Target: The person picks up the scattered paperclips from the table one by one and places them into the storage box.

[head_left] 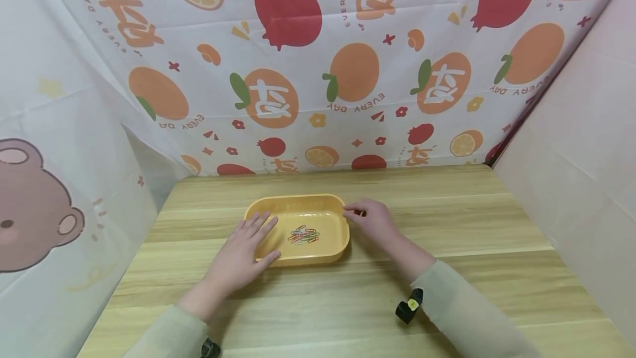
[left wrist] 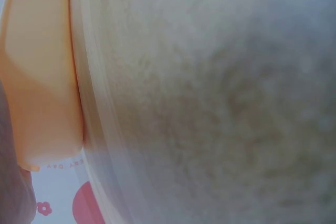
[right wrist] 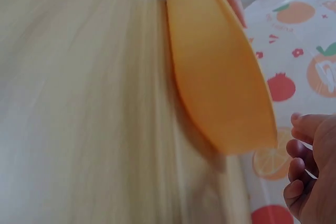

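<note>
An orange plastic tray (head_left: 332, 252) lies on the wooden table (head_left: 447, 269), with a small heap of coloured paper clips (head_left: 304, 235) in its middle. My left hand (head_left: 245, 250) rests flat on the tray's left rim, fingers straight and thumb against the front wall. My right hand (head_left: 365, 217) is just off the tray's right rim, fingertips pinched on a thin paper clip. In the right wrist view the tray's wall (right wrist: 220, 77) fills the middle and my right hand's curled fingers (right wrist: 310, 182) are at the lower right. The left wrist view is a blur of tray wall (left wrist: 42, 77) and table (left wrist: 210, 103).
Fruit-printed cloth (head_left: 318, 59) hangs behind the table, a bear-printed sheet (head_left: 44, 209) on the left, and a plain pale wall (head_left: 576, 170) on the right. A black wrist camera mount (head_left: 409, 305) sits on my right sleeve.
</note>
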Demonstrator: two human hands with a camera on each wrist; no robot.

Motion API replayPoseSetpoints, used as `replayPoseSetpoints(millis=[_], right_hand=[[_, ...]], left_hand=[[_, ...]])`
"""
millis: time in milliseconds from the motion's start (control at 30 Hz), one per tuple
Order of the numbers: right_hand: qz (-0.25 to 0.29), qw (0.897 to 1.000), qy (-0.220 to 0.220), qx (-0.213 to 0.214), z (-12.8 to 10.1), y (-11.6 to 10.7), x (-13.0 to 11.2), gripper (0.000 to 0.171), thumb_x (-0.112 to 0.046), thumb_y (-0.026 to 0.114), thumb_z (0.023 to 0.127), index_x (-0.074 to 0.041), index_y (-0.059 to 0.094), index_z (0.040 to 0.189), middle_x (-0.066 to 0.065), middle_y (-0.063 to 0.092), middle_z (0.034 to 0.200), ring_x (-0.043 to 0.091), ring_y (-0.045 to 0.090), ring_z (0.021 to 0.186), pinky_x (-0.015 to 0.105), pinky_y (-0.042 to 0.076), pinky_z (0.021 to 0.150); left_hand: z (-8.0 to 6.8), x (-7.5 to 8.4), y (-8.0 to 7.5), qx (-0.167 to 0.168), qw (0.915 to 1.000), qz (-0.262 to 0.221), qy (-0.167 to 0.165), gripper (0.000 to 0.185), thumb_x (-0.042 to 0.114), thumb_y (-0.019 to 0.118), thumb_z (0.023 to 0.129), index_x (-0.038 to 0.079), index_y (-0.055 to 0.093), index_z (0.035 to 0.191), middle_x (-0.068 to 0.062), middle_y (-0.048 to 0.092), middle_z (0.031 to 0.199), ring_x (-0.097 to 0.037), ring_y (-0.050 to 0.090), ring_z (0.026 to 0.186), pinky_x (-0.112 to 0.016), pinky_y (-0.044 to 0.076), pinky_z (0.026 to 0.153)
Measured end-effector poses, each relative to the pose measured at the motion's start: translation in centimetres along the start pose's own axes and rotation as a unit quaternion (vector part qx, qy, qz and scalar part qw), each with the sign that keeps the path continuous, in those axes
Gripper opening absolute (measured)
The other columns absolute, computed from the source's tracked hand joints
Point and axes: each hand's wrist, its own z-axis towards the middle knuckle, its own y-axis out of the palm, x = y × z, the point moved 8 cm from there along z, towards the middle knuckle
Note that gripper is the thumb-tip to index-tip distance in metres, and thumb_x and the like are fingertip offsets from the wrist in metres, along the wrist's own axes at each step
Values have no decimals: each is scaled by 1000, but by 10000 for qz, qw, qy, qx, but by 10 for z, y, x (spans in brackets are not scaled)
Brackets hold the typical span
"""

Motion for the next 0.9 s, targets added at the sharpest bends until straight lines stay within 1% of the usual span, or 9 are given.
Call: replayPoseSetpoints(millis=[100,267,467,633,733,900], right_hand=[[-53,10000,45,-27,-3,-5,13,19,-26,74,90,-16,79,106,-3,64,86,15,56,78,30,50,66],[-311,9993,98,-190,-10,-13,34,24,-28,72,92,-14,77,111,-2,66,88,15,56,78,30,50,66],[-671,9970,127,-352,-22,-21,61,24,-28,72,92,-15,77,111,-6,64,82,12,56,75,29,49,64],[-989,9942,19,-430,-35,-30,78,20,-27,73,91,-15,79,107,-7,66,85,10,58,78,32,52,70],[-1171,9923,14,-409,-42,-35,86,19,-27,73,90,-17,79,105,-8,67,90,10,58,81,33,52,75],[-1408,9891,-141,-408,-48,-42,89,18,-26,73,91,-18,78,105,-7,67,91,10,58,81,34,52,75]], left_hand=[[0,0,0,22,10000,-11,5,76,59,55,95,20,33,156,-9,29,161,-34,23,148,-55,17,120],[-1,0,0,43,10000,-10,25,76,58,56,94,19,33,156,-10,29,161,-35,24,148,-56,18,120],[0,1,-1,52,10000,-6,29,76,60,54,95,20,33,156,-9,29,161,-34,24,148,-55,18,120],[0,1,-2,89,9999,-22,45,76,58,57,94,19,34,156,-10,30,160,-35,25,147,-56,19,119],[0,2,-3,139,9999,-36,60,76,56,59,94,19,35,155,-10,31,160,-36,26,147,-56,19,119],[0,1,-3,114,9999,-55,47,75,56,58,94,18,35,155,-11,31,160,-36,26,147,-56,18,119]])
